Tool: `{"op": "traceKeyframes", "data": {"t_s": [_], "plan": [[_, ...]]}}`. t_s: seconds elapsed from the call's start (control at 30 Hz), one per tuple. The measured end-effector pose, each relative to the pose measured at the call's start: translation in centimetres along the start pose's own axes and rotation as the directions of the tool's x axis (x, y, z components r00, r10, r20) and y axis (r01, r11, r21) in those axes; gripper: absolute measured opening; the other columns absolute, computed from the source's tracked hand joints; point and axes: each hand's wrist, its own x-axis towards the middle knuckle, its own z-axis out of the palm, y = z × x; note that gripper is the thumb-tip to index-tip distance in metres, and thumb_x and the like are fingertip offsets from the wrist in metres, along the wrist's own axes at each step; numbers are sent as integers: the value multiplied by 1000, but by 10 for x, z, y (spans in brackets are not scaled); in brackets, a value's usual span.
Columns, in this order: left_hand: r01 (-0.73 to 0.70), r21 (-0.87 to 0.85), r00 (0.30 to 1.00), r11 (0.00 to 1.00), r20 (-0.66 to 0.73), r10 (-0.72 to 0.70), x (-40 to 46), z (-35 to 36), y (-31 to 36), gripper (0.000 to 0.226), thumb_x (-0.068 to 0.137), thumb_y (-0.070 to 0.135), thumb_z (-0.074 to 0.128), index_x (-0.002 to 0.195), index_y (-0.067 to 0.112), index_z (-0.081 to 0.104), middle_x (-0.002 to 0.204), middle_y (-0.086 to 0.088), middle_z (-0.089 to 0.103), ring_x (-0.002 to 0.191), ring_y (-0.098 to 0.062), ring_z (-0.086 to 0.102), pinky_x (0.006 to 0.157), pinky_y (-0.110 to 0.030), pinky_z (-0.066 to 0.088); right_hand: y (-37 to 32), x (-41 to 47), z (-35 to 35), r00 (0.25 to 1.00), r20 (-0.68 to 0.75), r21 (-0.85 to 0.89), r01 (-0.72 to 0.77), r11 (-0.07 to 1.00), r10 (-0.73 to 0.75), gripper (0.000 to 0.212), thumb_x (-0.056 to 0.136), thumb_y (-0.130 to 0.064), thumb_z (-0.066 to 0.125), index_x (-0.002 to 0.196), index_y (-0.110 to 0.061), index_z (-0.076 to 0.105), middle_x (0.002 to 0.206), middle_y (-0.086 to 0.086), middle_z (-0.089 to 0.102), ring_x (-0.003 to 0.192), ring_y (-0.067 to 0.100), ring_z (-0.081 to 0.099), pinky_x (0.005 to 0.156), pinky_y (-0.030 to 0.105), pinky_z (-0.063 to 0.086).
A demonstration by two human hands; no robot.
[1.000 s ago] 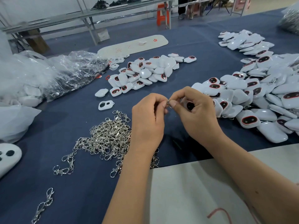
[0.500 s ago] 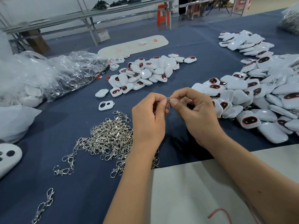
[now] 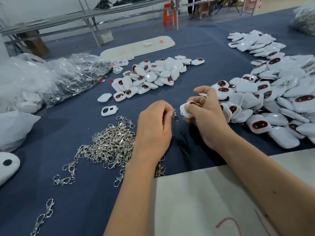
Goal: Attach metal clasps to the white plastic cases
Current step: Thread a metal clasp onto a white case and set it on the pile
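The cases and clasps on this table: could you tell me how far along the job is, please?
Done: some cases in the right pile show clasps, though how many is unclear. In hand: the left hand pinches a clasp beside the case gripped by the right hand; not visibly joined. Left: the loose clasp heap and the middle pile.

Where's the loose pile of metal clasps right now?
In the head view, the pile of metal clasps lies on the blue tablecloth at centre-left, just left of and partly under the left hand, below the lone empty case frame.
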Motion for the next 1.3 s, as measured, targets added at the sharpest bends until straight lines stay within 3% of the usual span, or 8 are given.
{"op": "traceKeyframes", "data": {"t_s": [0.1,0.2,0.27,0.33,0.43,0.6,1.03,1.3], "plan": [[22,-3,999,1000,48,-22,-1,0,-2,14,95,7,61,84,16,63,75,8,63,73,-12,58,69,-32,47,0,3,-1,999,-45,-69,3,998,-6,26,89,-7,77,111,-18,67,87,-2,66,73,13,59,70,27,52],[46,-22,995,999,93,-44,-1,1,-2,13,95,10,62,84,17,64,76,9,64,75,-13,60,70,-34,49,1,3,-2,999,41,-49,6,999,-4,6,96,-15,70,102,-15,71,67,-4,58,54,11,49,49,20,41],[42,-29,994,999,107,-39,-1,1,-2,13,95,10,62,84,18,65,76,8,64,75,-13,60,70,-35,49,1,2,0,1000,22,-49,-3,999,4,17,94,-20,68,110,-23,66,64,-7,57,49,9,50,45,19,40],[37,-31,993,999,111,-33,-1,1,-2,13,94,10,62,84,17,65,76,8,63,74,-13,60,69,-37,49,3,1,3,999,-2,-134,43,990,-44,25,88,-27,69,113,-30,66,66,-11,58,54,11,53,51,23,43],[30,-34,994,999,109,-26,-1,1,-1,14,94,9,62,83,17,64,75,8,63,74,-14,59,68,-36,49,3,1,4,993,7,-253,117,960,-119,17,85,-30,65,101,-29,69,66,-12,56,59,16,49,57,31,42],[29,-27,995,999,98,-26,-1,1,-2,14,93,8,62,83,17,64,74,7,63,72,-14,59,67,-36,48,6,2,3,994,38,-284,113,952,-106,4,86,-30,56,87,-31,59,64,-10,52,57,17,46,49,31,39],[11,-34,994,999,113,-8,-2,3,-3,14,92,8,61,82,16,62,74,5,61,73,-19,58,68,-45,50,5,0,3,995,61,-304,92,948,-77,6,88,-28,52,84,-30,56,59,-12,51,51,13,45,42,22,37],[87,11,991,996,106,-87,-4,4,1,14,94,8,60,82,16,64,76,7,64,74,-16,59,73,-45,50,0,-6,5,992,87,-348,121,930,-97,4,92,-21,51,91,-21,55,57,-10,51,51,16,46,46,29,40]]}}
